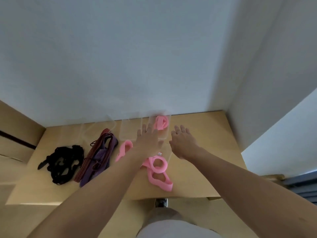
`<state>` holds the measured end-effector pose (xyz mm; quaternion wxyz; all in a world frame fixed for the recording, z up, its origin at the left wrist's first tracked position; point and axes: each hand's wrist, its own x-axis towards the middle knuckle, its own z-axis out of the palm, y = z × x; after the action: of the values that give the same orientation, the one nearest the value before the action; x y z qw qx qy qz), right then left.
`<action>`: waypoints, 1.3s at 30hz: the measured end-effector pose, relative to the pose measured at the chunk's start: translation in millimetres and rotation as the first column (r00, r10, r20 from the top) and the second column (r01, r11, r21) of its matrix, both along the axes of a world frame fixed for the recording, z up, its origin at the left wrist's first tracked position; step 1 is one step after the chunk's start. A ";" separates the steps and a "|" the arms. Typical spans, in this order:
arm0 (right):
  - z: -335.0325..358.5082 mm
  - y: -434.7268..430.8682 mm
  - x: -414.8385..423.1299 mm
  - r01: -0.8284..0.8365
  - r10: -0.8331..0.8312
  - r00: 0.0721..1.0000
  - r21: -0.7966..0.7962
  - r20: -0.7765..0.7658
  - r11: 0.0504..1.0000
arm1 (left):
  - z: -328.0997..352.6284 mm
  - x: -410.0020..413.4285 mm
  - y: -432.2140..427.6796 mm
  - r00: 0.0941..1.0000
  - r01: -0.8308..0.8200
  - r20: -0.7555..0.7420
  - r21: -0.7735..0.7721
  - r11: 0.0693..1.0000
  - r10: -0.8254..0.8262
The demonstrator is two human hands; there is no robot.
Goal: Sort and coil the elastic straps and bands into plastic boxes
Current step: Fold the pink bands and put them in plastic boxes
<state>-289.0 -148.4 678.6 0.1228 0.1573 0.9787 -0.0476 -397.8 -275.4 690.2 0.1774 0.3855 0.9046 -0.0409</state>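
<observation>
A coiled pink band (160,123) lies in a clear plastic box (167,133) at the back of the wooden table (202,169). My left hand (148,139) reaches over the box's near left edge with fingers straight, holding nothing. My right hand (182,142) hovers just right of the box, fingers spread and relaxed. A loose pink band (124,150) lies left of my left wrist. More pink bands (158,172) lie in a heap between my forearms. A second clear box (130,130) stands left of the first.
A pile of purple and striped straps (98,155) lies left of centre, with a tangle of black straps (62,163) further left. More clear boxes (96,130) stand blurred along the white wall. The table's front edge is near my body.
</observation>
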 end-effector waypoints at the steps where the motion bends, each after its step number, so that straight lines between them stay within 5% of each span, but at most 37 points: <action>1: -1.1 -3.2 8.2 -0.020 0.020 1.000 -0.004 0.012 1.000 | -1.5 12.1 -4.8 1.000 -0.017 -0.023 -0.002 1.000 0.017; 4: -6.2 -14.3 30.5 -0.069 0.069 0.997 -0.026 0.036 0.997 | -6.5 44.2 -23.2 0.995 -0.069 -0.064 0.018 0.997 0.070; 9: -12.0 -34.0 55.1 -0.106 0.112 0.992 -0.097 0.051 0.990 | -11.8 77.9 -52.9 0.975 -0.195 0.119 0.041 0.980 0.189; 15: -12.2 -51.7 63.8 0.080 -0.074 0.997 -0.442 0.030 0.894 | -25.3 97.3 -66.0 0.805 -0.540 0.424 0.231 0.810 0.416; 18: -20.0 -57.1 60.4 0.264 -0.248 0.962 -0.623 0.114 0.736 | -31.8 96.9 -71.9 0.668 -0.676 0.601 0.243 0.696 0.439; 23: -43.5 -66.9 48.8 0.516 -0.648 0.682 -0.851 0.340 0.095 | -43.2 83.8 -69.2 0.413 -0.850 0.785 0.149 0.505 0.462; 25: -49.8 -70.5 42.8 0.535 -0.690 0.585 -0.842 0.425 -0.065 | -46.0 76.3 -68.8 0.317 -0.895 0.828 0.100 0.434 0.463; 31: -56.7 -77.5 28.8 0.588 -0.724 0.442 -0.780 0.530 -0.213 | -53.3 58.8 -67.4 0.089 -0.963 0.918 -0.020 0.267 0.388; 39: -35.5 -79.5 30.4 0.451 -0.710 0.452 -0.825 0.540 -0.341 | -35.5 40.0 -70.2 0.210 -0.917 0.963 0.134 0.376 0.169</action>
<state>-258.6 -227.9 643.2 0.0460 0.5085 0.4544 -0.7299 -357.8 -345.5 654.7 0.4232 -0.0155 0.6956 0.5803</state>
